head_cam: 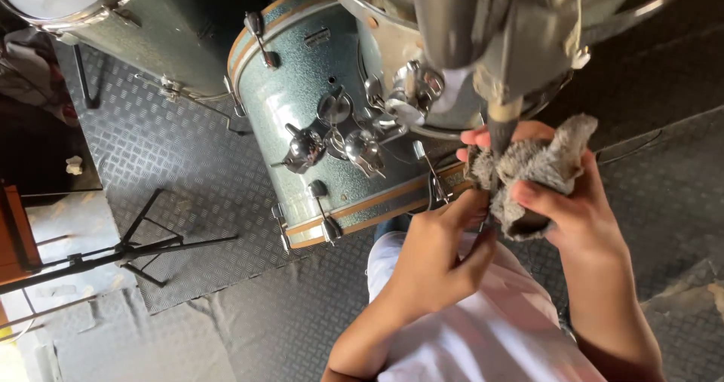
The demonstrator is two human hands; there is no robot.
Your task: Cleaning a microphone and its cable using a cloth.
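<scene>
My right hand [577, 208] bunches the grey rag [528, 171] tight around a thin metal rod [499, 129] at three o'clock. My left hand [437, 257] pinches the rag's lower edge. At nine o'clock sits the sparkly teal bass drum [317, 125]; checker-plate floor mat [196, 186] lies open beyond.
</scene>
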